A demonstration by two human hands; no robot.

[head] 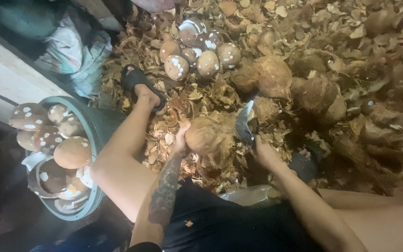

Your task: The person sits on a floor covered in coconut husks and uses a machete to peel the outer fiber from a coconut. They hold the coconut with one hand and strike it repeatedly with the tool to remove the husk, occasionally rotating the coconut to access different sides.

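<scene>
Black shorts (220, 224) fill the bottom centre of the frame, nearest my view, with both forearms reaching up from them. My left hand (181, 137) is closed round the side of a husked coconut (208, 135) at frame centre, fingers wrapped tight. My right hand (263, 151) is clenched on the handle of a curved knife (244, 122), whose blade rests against the coconut's right flank.

Progress, as I judge it: fibre clings to the lower half of the held coconut, so trimming on this piece is part done. Finished pieces, smooth and brown with white nicks, sit in two places: a green tub (98, 140) at lower left, heaped above its rim, and a cluster of trimmed coconuts (197, 53) at upper centre. Untrimmed hairy coconuts (299, 86) lie at centre right, so a good deal is left.

Clearance: husk scraps (350, 42) cover the ground across the whole upper right. A sandalled foot (141, 88) sits up and left of the coconut, a second foot (304, 163) just beside the right hand. The blade's open room is narrow, between hand and feet. The tub rim touches the left thigh.
</scene>
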